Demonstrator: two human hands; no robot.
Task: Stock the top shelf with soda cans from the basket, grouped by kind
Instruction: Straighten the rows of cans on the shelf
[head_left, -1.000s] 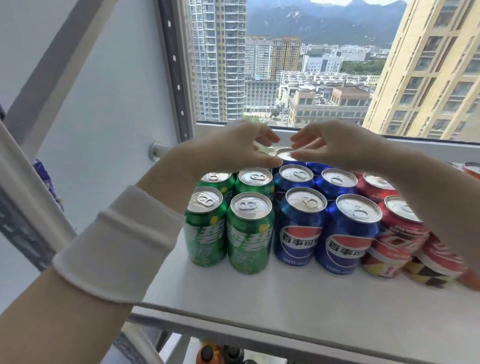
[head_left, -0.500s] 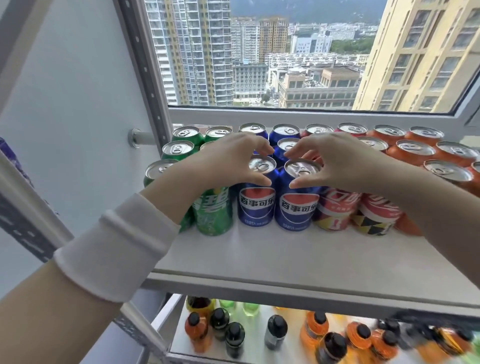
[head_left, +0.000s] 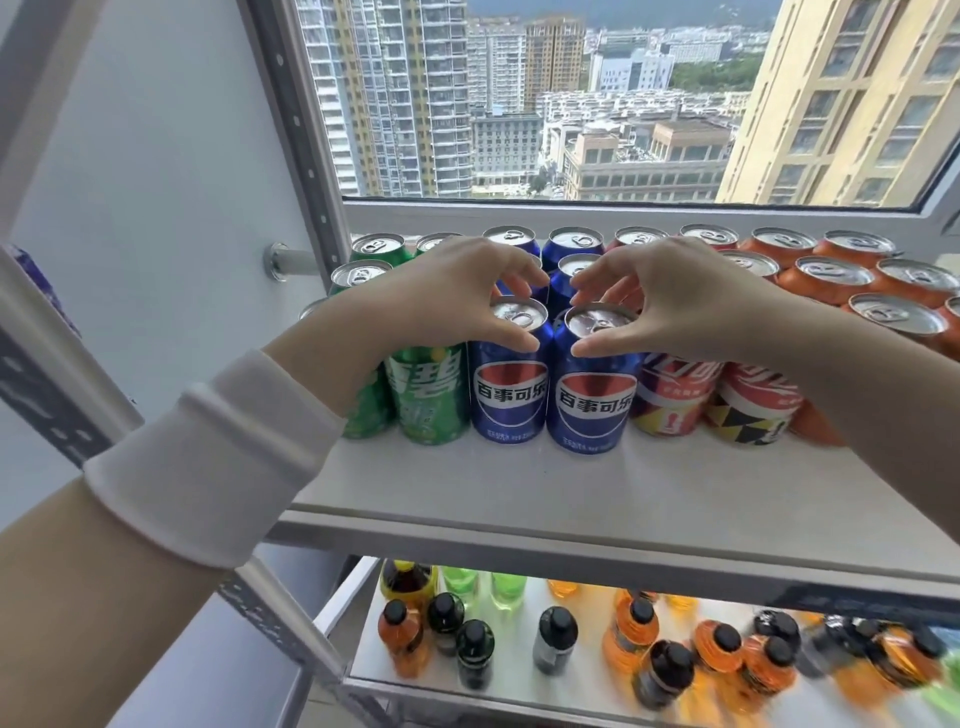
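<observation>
1. On the top shelf (head_left: 519, 493), at the front of the blue column, I have my left hand (head_left: 452, 296) curled over the rim of the left blue can (head_left: 511, 384), with the thumb on the near edge and the fingers behind.
2. My right hand (head_left: 670, 306) grips the right blue can (head_left: 592, 400) the same way. The two cans stand upright, side by side and touching.
3. Left of this blue pair are the green cans (head_left: 426, 395), in rows that run back toward the window (head_left: 571, 104).
4. Right of the pair are the red cans (head_left: 675, 395), with the orange cans (head_left: 831, 275) beyond them.
5. Behind the pair stand further blue cans (head_left: 571, 244), so each kind keeps its own column.
6. Done, as I judge it: stocking is far along, with four kinds grouped and the blue pair now in the front row.
7. Left to do, as I judge it: let go of both cans. The bare shelf in front of the pair could take another row. The basket is out of view, so I cannot tell how many cans remain.
8. Below the pair is a lower shelf (head_left: 363, 571) with bottles (head_left: 556, 639), which are not part of this task.
</observation>
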